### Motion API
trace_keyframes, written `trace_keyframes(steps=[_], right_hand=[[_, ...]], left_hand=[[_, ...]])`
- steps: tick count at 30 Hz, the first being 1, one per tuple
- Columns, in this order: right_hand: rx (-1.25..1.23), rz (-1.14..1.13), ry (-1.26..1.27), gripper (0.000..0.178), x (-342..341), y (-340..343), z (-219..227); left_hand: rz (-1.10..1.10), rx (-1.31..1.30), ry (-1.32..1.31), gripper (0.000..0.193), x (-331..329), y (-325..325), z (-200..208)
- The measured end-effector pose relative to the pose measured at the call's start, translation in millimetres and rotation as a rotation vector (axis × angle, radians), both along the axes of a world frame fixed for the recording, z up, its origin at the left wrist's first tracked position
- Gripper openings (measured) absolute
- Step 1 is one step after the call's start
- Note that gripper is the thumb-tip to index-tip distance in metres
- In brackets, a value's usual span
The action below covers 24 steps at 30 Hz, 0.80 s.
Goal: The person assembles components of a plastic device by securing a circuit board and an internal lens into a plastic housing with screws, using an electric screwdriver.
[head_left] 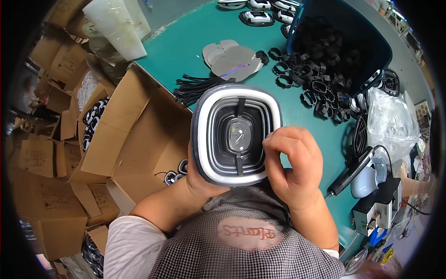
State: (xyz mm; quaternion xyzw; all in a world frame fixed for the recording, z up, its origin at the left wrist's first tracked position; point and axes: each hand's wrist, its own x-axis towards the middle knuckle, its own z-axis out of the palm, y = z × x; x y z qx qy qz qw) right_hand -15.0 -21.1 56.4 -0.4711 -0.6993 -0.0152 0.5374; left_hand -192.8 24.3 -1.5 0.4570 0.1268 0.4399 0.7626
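Observation:
A rounded-square collapsible housing (200, 135) is tilted toward me, its mouth facing up. It has a thick white rim, stepped black and grey rings inside, and a clear oval window in its base. My left hand (200, 184) supports it from behind at the lower left, its fingers hidden by the housing. At the right rim, my right hand (297, 162) is closed, with bent fingertips against the white edge. Just beyond the housing lie a bundle of black cables (195, 88) and a stack of flat grey discs (239, 60).
A blue bin (385, 51) lies tipped at the back right, black clips (320, 86) spilling out. A pen-shaped electric tool (348, 176) lies right on the green table (179, 39), near a clear plastic bag (390, 123). An open cardboard box (111, 130) stands left.

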Motion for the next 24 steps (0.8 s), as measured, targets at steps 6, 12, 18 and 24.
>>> trace_keyframes(steps=[6,12,18,24], right_hand=[[0.023,0.029,-0.049,0.029,-4,1,2],[-0.124,-0.057,-0.090,0.034,-8,-1,6],[-0.172,-0.094,-0.101,0.033,-7,1,4],[-0.304,-0.098,-0.051,0.023,-3,2,6]], left_hand=[[-0.135,-0.488,-0.244,0.078,6,1,10],[-0.107,-0.275,-0.085,0.083,11,-8,17],[-0.129,-0.347,-0.091,0.084,11,-11,10],[-0.209,-0.511,-0.256,0.086,13,-9,-6]])
